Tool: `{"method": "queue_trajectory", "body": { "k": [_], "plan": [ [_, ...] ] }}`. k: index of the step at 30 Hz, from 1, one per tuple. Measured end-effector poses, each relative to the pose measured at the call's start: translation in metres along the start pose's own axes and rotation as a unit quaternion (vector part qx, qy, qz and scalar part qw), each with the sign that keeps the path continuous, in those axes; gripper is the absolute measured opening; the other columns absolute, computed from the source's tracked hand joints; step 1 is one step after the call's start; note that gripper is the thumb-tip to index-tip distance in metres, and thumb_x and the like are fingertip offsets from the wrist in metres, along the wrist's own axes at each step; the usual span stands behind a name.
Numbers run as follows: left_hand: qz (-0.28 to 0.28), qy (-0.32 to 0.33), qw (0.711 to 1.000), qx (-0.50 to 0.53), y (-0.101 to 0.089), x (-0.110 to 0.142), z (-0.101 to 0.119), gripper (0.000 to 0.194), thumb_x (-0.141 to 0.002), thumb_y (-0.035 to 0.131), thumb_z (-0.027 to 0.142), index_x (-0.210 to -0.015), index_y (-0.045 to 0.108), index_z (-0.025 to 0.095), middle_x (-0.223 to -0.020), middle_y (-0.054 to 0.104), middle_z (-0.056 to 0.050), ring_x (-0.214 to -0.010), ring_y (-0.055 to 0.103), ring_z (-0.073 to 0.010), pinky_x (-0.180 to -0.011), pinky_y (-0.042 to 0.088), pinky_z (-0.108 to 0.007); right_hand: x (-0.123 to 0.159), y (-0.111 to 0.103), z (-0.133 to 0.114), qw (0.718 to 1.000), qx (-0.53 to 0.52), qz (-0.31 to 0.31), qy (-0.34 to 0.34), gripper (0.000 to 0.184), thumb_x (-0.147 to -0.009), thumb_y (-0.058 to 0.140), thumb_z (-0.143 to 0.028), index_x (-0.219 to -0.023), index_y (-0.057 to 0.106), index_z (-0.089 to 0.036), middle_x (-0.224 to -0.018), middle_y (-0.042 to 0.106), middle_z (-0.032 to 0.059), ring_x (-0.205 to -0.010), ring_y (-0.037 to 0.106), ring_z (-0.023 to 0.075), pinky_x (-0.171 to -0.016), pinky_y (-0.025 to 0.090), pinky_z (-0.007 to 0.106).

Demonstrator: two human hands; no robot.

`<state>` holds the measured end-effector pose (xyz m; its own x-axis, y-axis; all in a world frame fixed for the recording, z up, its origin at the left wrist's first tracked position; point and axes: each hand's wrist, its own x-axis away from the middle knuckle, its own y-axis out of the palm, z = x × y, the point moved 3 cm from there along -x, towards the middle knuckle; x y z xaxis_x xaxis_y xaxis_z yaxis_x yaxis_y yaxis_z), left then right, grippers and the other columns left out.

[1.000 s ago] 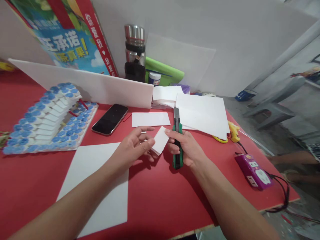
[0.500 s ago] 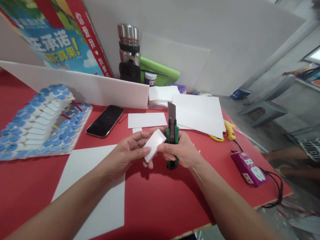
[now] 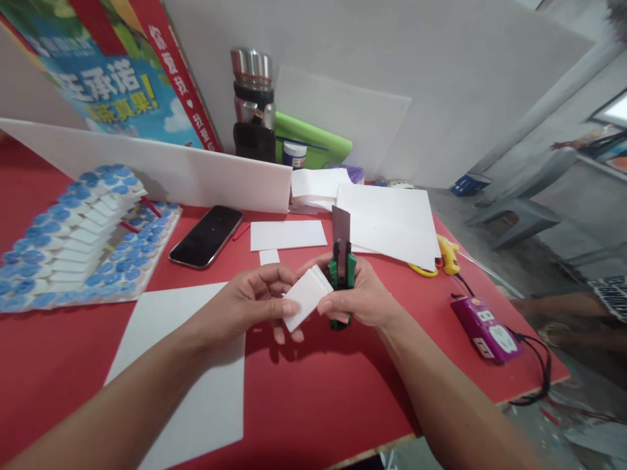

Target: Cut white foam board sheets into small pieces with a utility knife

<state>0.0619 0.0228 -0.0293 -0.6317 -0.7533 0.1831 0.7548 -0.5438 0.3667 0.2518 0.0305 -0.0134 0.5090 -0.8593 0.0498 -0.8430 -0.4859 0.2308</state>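
Note:
A small stack of white foam board pieces [image 3: 306, 299] is pinched in my left hand [image 3: 259, 301], thumb on top and fingers beneath. My right hand [image 3: 360, 294] is wrapped around a green and black utility knife [image 3: 341, 271], whose wide blade points up and away from me. The right thumb and fingertips also touch the right edge of the stack. Beyond my hands a white strip [image 3: 289, 235] lies flat, with a small white piece [image 3: 269, 257] just in front of it. Under my left forearm lies a large white sheet [image 3: 196, 391].
At left stands a stair-like model with blue rolled pieces [image 3: 88, 235], beside a phone [image 3: 206, 237]. White sheets [image 3: 392, 222] lie at the back right. A yellow glue gun [image 3: 448, 253] and a purple power box [image 3: 484, 329] sit near the right edge. A steel bottle [image 3: 252, 68] stands behind.
The white stack has turned and shifted slightly right and toward me, showing more of its layered edge. The knife has moved slightly right along with my right hand.

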Motion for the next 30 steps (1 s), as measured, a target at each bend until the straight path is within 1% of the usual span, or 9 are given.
{"method": "queue_trajectory", "body": {
  "k": [4,10,16,18,21,23,25,28,30],
  "plan": [
    [-0.005,-0.009,1.0,0.007,0.001,0.001,0.001,0.025,-0.086,0.082,0.024,-0.099,0.06,0.02,-0.082,0.077,-0.004,-0.07,0.08,-0.025,-0.053,0.061,-0.023,0.001,-0.001,0.0,1.0,-0.011,-0.014,-0.009,0.038,-0.074,0.089,-0.028,-0.109,0.076,-0.024,-0.06,0.061,-0.0067,-0.042,0.043,0.0083,-0.043,0.04,0.023],
    [-0.025,-0.02,0.999,0.029,0.002,0.0,0.002,0.027,-0.085,0.083,0.022,-0.1,0.06,0.02,-0.084,0.078,-0.003,-0.07,0.081,-0.0263,-0.051,0.061,-0.022,0.001,-0.003,0.003,1.0,-0.011,-0.026,-0.001,0.041,-0.072,0.09,-0.029,-0.109,0.075,-0.022,-0.059,0.06,-0.0072,-0.041,0.042,0.0075,-0.042,0.04,0.023],
    [-0.029,-0.014,0.998,0.058,0.003,-0.002,-0.002,0.026,-0.09,0.079,0.029,-0.105,0.06,0.018,-0.085,0.079,-0.008,-0.07,0.081,-0.0264,-0.052,0.062,-0.023,-0.005,-0.006,0.007,0.996,-0.083,-0.025,0.0,0.038,-0.074,0.09,-0.034,-0.104,0.074,-0.018,-0.068,0.065,-0.0031,-0.041,0.04,0.0035,-0.038,0.03,0.018],
    [-0.041,-0.013,0.995,0.089,0.004,-0.002,-0.003,0.028,-0.092,0.077,0.03,-0.111,0.062,0.017,-0.091,0.081,-0.012,-0.077,0.081,-0.0274,-0.057,0.064,-0.024,-0.008,-0.008,0.011,0.992,-0.121,-0.011,0.015,0.039,-0.073,0.091,-0.038,-0.101,0.073,-0.017,-0.063,0.061,-0.0047,-0.039,0.036,0.0019,-0.037,0.027,0.016],
    [-0.035,-0.014,0.991,0.127,0.004,-0.002,-0.002,0.039,-0.091,0.077,0.026,-0.126,0.063,0.015,-0.111,0.08,-0.018,-0.098,0.08,-0.0292,-0.069,0.066,-0.024,-0.013,-0.012,0.017,0.984,-0.175,0.018,0.021,0.037,-0.075,0.09,-0.043,-0.093,0.072,-0.016,-0.061,0.057,-0.0069,-0.038,0.03,-0.0006,-0.035,0.024,0.013],
    [-0.019,-0.015,0.991,0.135,0.003,-0.002,-0.001,0.046,-0.091,0.077,0.022,-0.134,0.061,0.017,-0.123,0.076,-0.019,-0.106,0.078,-0.0289,-0.073,0.066,-0.023,-0.015,-0.014,0.02,0.98,-0.194,0.023,0.018,0.035,-0.076,0.089,-0.045,-0.081,0.07,-0.015,-0.061,0.055,-0.007,-0.038,0.027,-0.0018,-0.035,0.024,0.012],
    [-0.008,-0.015,0.99,0.138,0.002,-0.003,0.0,0.048,-0.091,0.077,0.02,-0.137,0.06,0.02,-0.127,0.075,-0.018,-0.106,0.078,-0.0282,-0.073,0.066,-0.022,-0.017,-0.015,0.021,0.979,-0.203,0.016,0.012,0.037,-0.078,0.088,-0.046,-0.073,0.068,-0.015,-0.06,0.053,-0.007,-0.038,0.026,-0.0023,-0.035,0.025,0.011],
    [-0.004,-0.014,0.99,0.143,0.001,-0.004,-0.002,0.043,-0.091,0.078,0.019,-0.131,0.064,0.02,-0.12,0.078,-0.015,-0.101,0.079,-0.0272,-0.072,0.066,-0.022,-0.016,-0.015,0.021,0.979,-0.205,0.013,0.004,0.032,-0.078,0.088,-0.043,-0.087,0.074,-0.016,-0.062,0.055,-0.0069,-0.038,0.027,-0.0021,-0.035,0.026,0.011],
    [-0.005,-0.013,0.989,0.144,0.0,-0.005,-0.004,0.042,-0.088,0.08,0.019,-0.127,0.065,0.02,-0.114,0.08,-0.014,-0.097,0.08,-0.0265,-0.07,0.066,-0.021,-0.015,-0.015,0.019,0.981,-0.195,0.021,-0.001,0.036,-0.078,0.089,-0.042,-0.1,0.075,-0.017,-0.063,0.057,-0.0067,-0.038,0.029,-0.0015,-0.035,0.025,0.012]
  ]
}}
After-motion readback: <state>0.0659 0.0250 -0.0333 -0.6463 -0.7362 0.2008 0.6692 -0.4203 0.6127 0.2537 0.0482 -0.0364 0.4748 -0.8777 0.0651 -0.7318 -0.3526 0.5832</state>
